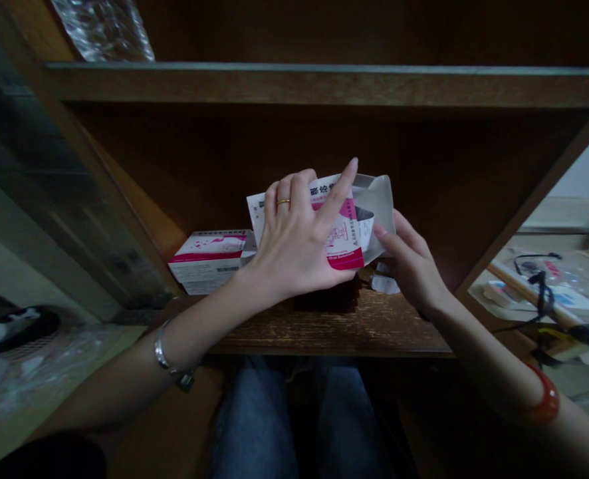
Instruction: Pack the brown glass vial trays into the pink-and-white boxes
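My left hand (294, 239) lies across the front of a white and magenta medicine carton (345, 243) printed "Oral Solution", its fingers pressing on the carton and the index finger stretched up. My right hand (411, 266) grips the carton's right end, where a pale translucent flap (378, 213) stands open. A second white and magenta carton (212, 261) lies on the shelf just left of my left hand, not touched. A dark object (327, 299) sits under the held carton, partly hidden.
The cartons are inside a dark wooden shelf unit, with a worn shelf board (324, 330) below and another shelf board (324, 83) above. Small white scraps (385, 284) lie on the board. My jeans-clad knees (289, 426) show below. A cluttered table with cables (538, 299) appears at right.
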